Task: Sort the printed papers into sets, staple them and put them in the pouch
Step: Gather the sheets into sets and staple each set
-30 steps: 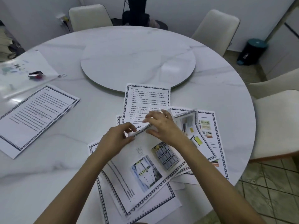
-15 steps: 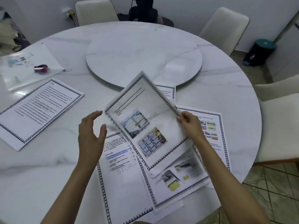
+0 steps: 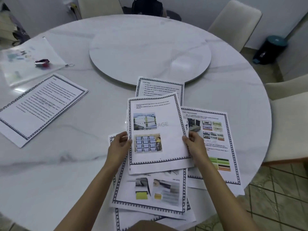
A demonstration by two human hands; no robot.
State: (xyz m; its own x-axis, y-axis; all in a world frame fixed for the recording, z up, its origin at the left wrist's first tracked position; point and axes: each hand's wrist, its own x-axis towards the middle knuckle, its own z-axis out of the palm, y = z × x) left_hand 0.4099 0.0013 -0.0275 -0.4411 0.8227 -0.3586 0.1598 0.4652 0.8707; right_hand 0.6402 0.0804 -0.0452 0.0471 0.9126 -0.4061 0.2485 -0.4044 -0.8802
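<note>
I hold a printed sheet with two pictures (image 3: 166, 130) upright over the loose pile. My left hand (image 3: 119, 145) grips its left edge and my right hand (image 3: 195, 144) grips its right edge; more sheets may sit behind it. Loose bordered pages lie beneath: a text page (image 3: 160, 86) behind, a colourful page (image 3: 216, 130) to the right, a picture page (image 3: 153, 189) in front. A sorted stack of text pages (image 3: 41, 105) lies at the left. Beyond it is the clear pouch (image 3: 25, 64) with a small red stapler (image 3: 42, 62) on it.
A round marble table (image 3: 66, 164) carries a white turntable (image 3: 150, 49) in its middle. Cream chairs stand at the back (image 3: 100, 5), back right (image 3: 236, 22) and right (image 3: 290, 122). A dark bin (image 3: 270, 49) sits on the floor at the far right.
My right hand lifted the two-picture sheet off the pile and turned it square to me. My left hand, open half a second ago, now grips its left edge.
</note>
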